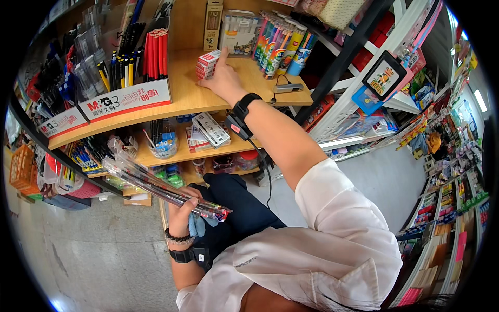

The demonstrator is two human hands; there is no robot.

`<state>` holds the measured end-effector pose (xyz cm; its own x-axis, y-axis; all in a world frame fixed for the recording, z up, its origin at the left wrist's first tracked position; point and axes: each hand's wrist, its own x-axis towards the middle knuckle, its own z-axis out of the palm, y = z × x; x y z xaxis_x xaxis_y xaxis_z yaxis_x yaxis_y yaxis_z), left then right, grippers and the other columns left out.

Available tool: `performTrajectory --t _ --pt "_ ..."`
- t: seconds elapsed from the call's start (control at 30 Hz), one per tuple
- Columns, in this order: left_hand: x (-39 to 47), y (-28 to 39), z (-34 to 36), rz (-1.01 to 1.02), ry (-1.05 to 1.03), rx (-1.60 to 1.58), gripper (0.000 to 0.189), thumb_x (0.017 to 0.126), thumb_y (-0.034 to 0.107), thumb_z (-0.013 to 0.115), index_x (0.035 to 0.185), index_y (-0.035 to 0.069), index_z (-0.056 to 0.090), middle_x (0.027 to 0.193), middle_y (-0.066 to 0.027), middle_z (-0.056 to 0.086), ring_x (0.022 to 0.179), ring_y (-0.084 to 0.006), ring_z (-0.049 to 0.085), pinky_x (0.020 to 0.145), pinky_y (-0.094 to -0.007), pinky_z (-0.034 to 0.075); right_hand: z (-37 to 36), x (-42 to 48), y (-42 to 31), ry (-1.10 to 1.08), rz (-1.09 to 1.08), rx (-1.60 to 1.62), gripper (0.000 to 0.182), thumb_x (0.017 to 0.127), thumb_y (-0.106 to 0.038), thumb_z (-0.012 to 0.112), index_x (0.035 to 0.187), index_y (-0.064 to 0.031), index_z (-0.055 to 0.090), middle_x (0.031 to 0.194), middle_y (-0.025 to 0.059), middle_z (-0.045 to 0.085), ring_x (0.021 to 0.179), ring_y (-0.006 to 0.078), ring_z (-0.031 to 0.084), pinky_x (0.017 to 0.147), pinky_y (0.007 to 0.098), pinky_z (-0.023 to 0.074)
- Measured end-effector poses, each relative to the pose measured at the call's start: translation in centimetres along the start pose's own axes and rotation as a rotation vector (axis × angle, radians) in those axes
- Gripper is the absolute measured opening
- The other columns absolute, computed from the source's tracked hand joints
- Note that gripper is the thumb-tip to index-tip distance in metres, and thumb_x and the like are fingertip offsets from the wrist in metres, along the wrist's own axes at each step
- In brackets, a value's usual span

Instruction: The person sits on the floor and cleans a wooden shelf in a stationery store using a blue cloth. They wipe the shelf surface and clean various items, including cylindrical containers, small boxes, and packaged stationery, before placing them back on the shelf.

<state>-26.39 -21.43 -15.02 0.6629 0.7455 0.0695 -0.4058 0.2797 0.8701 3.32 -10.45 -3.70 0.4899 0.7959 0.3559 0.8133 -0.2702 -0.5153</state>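
Note:
On the upper wooden shelf (241, 87), my right hand (224, 78) is at a stack of small red-and-white boxes (207, 64). Its thumb lies at the stack's front base and its index finger extends along the right side; the other fingers are mostly hidden. My left hand (184, 208), low in front of my body, grips several long, slim clear plastic packs (146, 181) with dark sticks inside; the exact contents cannot be told. A light-blue cloth (197, 225) is bunched beneath that same hand.
Pen holders (121, 70) with M&G strips line the shelf's left. Behind stand an HB pencil box (213, 27), a marker set (239, 35) and colored-pencil tubes (273, 50). A small grey device (288, 88) lies near the right edge. Below, another shelf (183, 156) holds boxes and a cup.

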Motion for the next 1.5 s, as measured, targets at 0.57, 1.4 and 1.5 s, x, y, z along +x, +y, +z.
performTrajectory --t 0.57,1.4,1.5 --pt "1.2 -0.3 -2.8 -0.005 0.065 0.026 0.014 0.072 0.006 0.059 0.083 -0.001 0.054 0.086 -0.0119 0.056 0.077 -0.0167 0.052 0.072 -0.029 0.042 3.6 7.5 -2.2 -0.105 0.195 0.049 0.131 0.057 -0.029 0.084 0.141 -0.0049 -0.013 0.127 0.0246 0.045 0.111 0.0362 0.051 0.096 0.0374 0.0422" --pt "2.6 -1.3 -4.8 -0.045 0.178 -0.043 0.016 0.073 0.008 0.059 0.085 -0.001 0.053 0.086 -0.0129 0.056 0.079 -0.019 0.053 0.075 -0.0304 0.043 3.4 12.3 1.1 -0.476 -0.551 -0.197 0.026 0.079 -0.016 0.054 0.1 -0.0037 0.063 0.106 0.0215 0.06 0.099 0.0364 0.057 0.084 0.0395 0.0467" --pt "2.6 -1.8 -5.5 -0.03 0.174 0.035 0.017 0.073 0.008 0.059 0.086 -0.001 0.053 0.085 -0.013 0.057 0.079 -0.0184 0.053 0.076 -0.0302 0.043 5.3 13.7 1.7 -0.366 -0.594 -0.15 0.031 0.077 -0.008 0.05 0.106 -0.0043 0.061 0.103 0.0188 0.062 0.094 0.0353 0.058 0.081 0.0392 0.0463"
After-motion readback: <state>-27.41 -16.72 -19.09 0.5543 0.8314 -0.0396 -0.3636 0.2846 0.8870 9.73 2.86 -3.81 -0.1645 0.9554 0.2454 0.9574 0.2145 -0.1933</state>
